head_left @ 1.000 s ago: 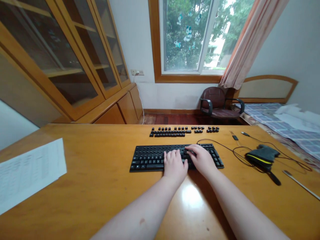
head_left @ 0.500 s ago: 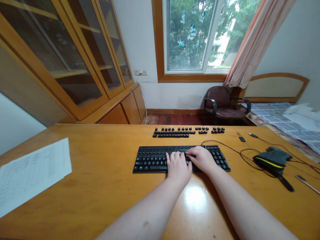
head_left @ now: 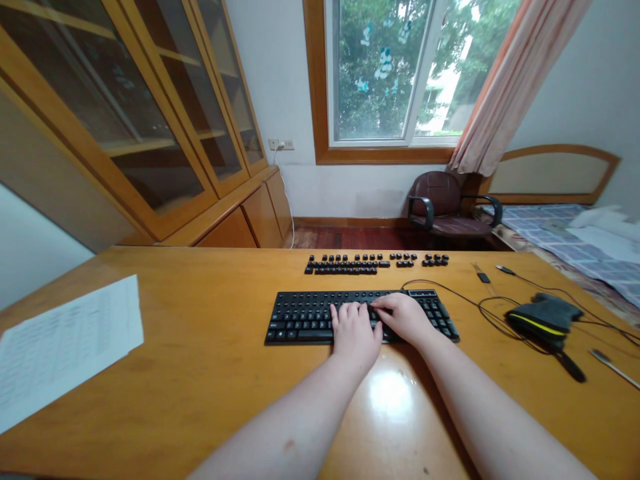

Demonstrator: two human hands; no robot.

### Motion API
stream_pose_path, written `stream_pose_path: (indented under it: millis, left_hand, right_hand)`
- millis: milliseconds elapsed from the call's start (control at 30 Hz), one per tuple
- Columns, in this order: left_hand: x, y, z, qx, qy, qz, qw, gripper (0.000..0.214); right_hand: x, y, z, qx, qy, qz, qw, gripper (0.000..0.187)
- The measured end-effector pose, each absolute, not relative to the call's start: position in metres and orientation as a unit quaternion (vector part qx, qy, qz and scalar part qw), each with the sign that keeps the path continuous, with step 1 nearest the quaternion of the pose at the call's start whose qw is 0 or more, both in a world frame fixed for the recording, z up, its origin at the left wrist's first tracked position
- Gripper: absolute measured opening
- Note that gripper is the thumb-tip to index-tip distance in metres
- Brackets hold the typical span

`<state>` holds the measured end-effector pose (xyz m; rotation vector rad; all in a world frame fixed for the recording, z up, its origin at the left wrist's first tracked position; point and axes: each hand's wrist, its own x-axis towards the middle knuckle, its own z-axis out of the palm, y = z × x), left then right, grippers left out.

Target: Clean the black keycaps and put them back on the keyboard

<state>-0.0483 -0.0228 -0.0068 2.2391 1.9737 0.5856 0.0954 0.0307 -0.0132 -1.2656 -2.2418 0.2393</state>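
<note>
A black keyboard (head_left: 300, 319) lies flat on the wooden desk, with bare switch posts showing in its upper rows and keycaps on the lower ones. My left hand (head_left: 355, 333) rests across the middle of it, palm down, fingers stretched out over the keys. Close beside it, my right hand (head_left: 403, 317) bends over the keyboard's centre-right with thumb and fingers drawn together at a key spot; whatever is between the fingertips is hidden. Beyond the keyboard, loose black keycaps (head_left: 345, 267) stand in rows near the desk's far edge.
On the right lie a dark grey and yellow cloth-like item (head_left: 545, 317), cables (head_left: 493, 310), a small black stick-like piece (head_left: 483, 277) and a thin brush-like tool (head_left: 613, 365). Printed sheets (head_left: 75, 347) lie at the left. A chair (head_left: 440, 207) stands past the desk (head_left: 200, 360).
The view has shifted very slightly. Both hands stay in the same places on the keyboard, and the loose keycaps have not visibly moved.
</note>
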Motion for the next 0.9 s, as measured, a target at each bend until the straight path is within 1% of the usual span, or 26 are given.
stream_pose_path:
  millis: [367,633,900]
  left_hand:
    - [-0.047,-0.024,-0.001,0.730,0.653,0.188,0.070,0.040]
    - [-0.048,-0.023,-0.008,0.746,0.629,0.207,0.074,0.042]
    - [-0.048,-0.021,-0.012,0.749,0.634,0.183,0.067,0.043]
  right_hand:
    - [0.090,0.023,-0.004,-0.448,-0.857,0.053,0.249,0.022]
    - [0.089,0.022,-0.002,-0.461,-0.849,0.078,0.247,0.022]
    - [0.087,0.024,-0.004,-0.473,-0.847,0.096,0.224,0.020]
